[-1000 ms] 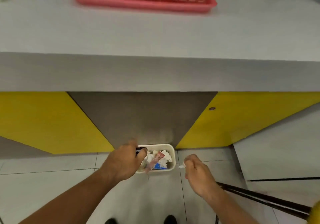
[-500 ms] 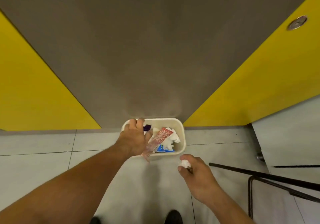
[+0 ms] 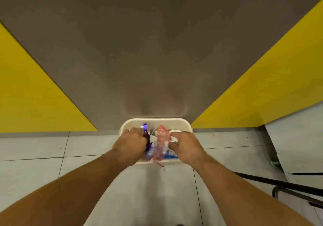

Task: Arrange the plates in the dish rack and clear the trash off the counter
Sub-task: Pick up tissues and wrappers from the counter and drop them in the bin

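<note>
Head view: my left grip (image 3: 130,143) clutches crinkled purple foil wrapper (image 3: 145,127); right grip (image 3: 187,147) pinches crumpled white tissue (image 3: 174,139); both directly above cream plastic bin (image 3: 155,120).

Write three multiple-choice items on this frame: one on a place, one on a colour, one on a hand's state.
1. Where does the bin stand?
A. On a counter
B. On the tiled floor, against the grey panel
C. On a chair seat

2. What colour is the wrapper that the left hand grips?
A. Purple
B. Green
C. Orange

3. How is the right hand?
A. Flat on the floor
B. Fingers curled round a white paper wad over the bin
C. Gripping a plate

Answers:
1 B: tiles lie on both sides of the bin and the panel rises behind it.
2 A: purple foil shows above the left hand's knuckles.
3 B: white paper shows at its curled fingers.
</note>
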The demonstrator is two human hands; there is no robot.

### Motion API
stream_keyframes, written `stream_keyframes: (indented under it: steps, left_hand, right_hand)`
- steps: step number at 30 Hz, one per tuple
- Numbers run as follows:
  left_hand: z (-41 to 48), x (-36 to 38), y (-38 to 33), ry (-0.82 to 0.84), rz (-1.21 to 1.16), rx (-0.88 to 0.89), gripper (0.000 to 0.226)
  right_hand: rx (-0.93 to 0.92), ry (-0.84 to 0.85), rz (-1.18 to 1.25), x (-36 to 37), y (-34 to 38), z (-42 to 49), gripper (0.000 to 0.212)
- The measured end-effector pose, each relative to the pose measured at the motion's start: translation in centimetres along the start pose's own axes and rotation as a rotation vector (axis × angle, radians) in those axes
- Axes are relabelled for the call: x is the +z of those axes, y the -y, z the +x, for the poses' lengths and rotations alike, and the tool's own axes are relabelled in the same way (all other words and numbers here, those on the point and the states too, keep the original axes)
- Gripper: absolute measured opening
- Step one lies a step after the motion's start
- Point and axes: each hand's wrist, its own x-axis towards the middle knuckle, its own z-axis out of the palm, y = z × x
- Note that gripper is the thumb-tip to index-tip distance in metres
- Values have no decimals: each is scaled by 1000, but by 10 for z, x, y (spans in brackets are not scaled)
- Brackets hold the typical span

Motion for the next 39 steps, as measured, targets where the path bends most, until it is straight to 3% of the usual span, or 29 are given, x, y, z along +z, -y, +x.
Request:
stream_keyframes:
  steps: [3,7,10,15,18,21,24,29,39]
  left_hand:
    - [-2,-6,14,-164,-215,-78,26]
    - [-9,-1,26,-266,-409,-129,29]
    - [-10,5,26,-250,-462,-156,28]
    - [-13,-2,21,-178,-550,-176,28]
    - [-24,-21,25,-175,-610,-192,29]
    - [-38,-47,30,-175,-646,-206,32]
    - [-53,-79,33,-161,-670,-225,34]
    - [-93,-144,36,-179,-676,-217,36]
    - [-234,-352,80,-485,-646,-97,46]
  right_hand:
    - [-19,111,-89,24,6,29,29]
    - [72,339,282,51,-5,57,36]
    - [183,420,504,59,-13,61,30]
    - [93,481,429,36,-4,47,25]
    - [-51,443,442,7,7,30,16]
    - [-10,301,210,-22,11,13,51]
    - [-15,253,199,-52,18,-12,77]
    - [-77,60,127,-117,50,-75,50]
    - [-301,-136,85,-290,184,-213,46]
